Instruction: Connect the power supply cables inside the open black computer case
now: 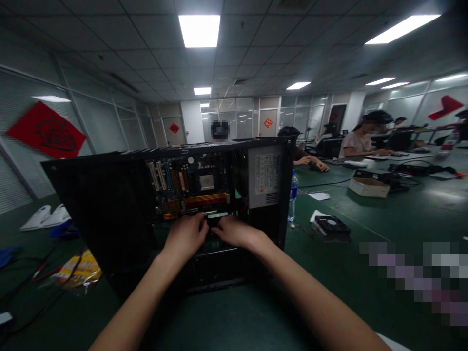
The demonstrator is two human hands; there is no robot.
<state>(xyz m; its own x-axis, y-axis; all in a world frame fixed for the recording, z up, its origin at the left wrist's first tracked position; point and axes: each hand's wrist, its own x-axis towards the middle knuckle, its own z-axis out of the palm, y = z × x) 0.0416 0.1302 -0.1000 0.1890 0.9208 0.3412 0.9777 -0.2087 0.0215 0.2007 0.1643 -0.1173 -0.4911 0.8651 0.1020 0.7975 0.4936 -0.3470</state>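
A black computer case (109, 204) stands open on its side on the green table (329, 273), facing me. Inside it I see the motherboard (190, 187) and, at the right, a grey power supply (266, 178). Both my hands reach into the lower part of the case. My left hand (186, 235) and my right hand (236, 231) sit close together, fingers curled on a small dark part with a pale label (217, 216) just below the motherboard. What exactly the fingers grip is hidden.
A water bottle (293, 195) stands right of the case. A black fan (332, 225) and papers lie further right, and a cardboard box (368, 186) beyond. A yellow bag (76, 269) and cables lie at left. Other people work at the far tables.
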